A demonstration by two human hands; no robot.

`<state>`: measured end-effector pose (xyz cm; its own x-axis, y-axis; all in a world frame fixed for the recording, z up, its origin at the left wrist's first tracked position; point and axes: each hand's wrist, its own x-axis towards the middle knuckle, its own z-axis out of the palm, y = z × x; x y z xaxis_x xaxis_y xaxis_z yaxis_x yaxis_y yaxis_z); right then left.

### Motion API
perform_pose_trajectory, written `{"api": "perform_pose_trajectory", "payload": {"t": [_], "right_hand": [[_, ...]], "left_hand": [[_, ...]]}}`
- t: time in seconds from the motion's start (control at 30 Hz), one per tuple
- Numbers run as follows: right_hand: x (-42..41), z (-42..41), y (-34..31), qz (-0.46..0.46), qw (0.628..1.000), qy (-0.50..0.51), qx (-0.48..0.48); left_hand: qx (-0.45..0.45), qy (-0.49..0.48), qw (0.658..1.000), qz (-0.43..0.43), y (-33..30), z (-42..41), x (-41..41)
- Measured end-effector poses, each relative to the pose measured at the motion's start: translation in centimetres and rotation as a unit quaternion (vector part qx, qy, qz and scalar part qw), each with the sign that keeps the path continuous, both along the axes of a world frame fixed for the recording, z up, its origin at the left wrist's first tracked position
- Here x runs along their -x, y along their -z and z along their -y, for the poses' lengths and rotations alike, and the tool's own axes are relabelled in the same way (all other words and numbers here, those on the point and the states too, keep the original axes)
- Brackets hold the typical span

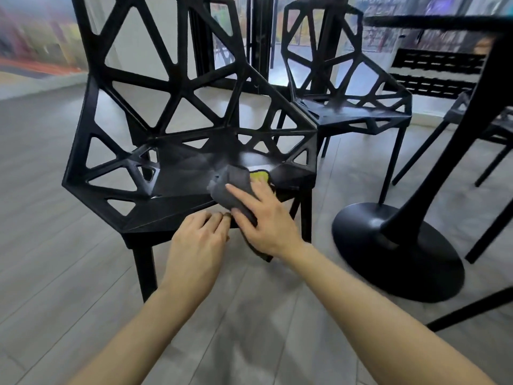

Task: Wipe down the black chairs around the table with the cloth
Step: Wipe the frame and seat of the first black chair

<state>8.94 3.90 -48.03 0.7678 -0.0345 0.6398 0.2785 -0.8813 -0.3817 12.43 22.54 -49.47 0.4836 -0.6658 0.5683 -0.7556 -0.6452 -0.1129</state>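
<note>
A black chair (172, 151) with a lattice of triangular holes stands right in front of me. On the front right part of its seat lies a grey cloth (234, 187) with a yellow-green patch at its far edge. My right hand (263, 218) presses flat on the cloth with the fingers spread. My left hand (198, 240) rests on the seat's front edge just left of the cloth, its fingers curled over the rim. A second black chair (349, 107) of the same kind stands behind and to the right.
The black table's round pedestal base (399, 254) and slanted column stand close on the right, with the tabletop edge (433, 22) above. Legs of another black chair (488, 151) show at the far right. Grey wood floor spreads to the left.
</note>
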Motion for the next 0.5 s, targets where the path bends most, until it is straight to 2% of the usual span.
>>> {"api": "perform_pose_trajectory", "payload": {"t": [0.03,0.1,0.17,0.23,0.3,0.37,0.5], "right_hand": [[-0.2,0.8,-0.3,-0.011,0.998,-0.048,0.028],[-1.5,3.9,-1.9,-0.074,0.995,-0.039,0.059],[-4.3,9.4,-3.9,-0.136,0.987,0.074,0.052],[-6.4,14.6,-6.0,-0.195,0.96,0.194,0.044],[-7.6,14.9,-6.7,-0.218,0.945,0.233,0.078],[-7.1,11.1,-6.3,-0.222,0.949,0.201,0.095],[-3.2,4.4,-6.2,-0.19,0.969,0.043,0.15]], "left_hand": [[0.007,-0.002,1.0,-0.01,-0.1,0.1,-0.3],[0.012,-0.013,0.999,-0.037,-0.3,0.2,-0.9],[0.018,-0.022,0.997,-0.066,-0.7,0.2,-1.3],[0.019,-0.027,0.996,-0.084,-1.1,0.3,-1.4],[0.023,-0.03,0.995,-0.091,-1.5,0.3,-1.3],[0.041,-0.032,0.993,-0.11,-2.1,0.2,-1.1],[0.032,-0.074,0.982,-0.168,-3.6,-1.3,-1.0]]}}
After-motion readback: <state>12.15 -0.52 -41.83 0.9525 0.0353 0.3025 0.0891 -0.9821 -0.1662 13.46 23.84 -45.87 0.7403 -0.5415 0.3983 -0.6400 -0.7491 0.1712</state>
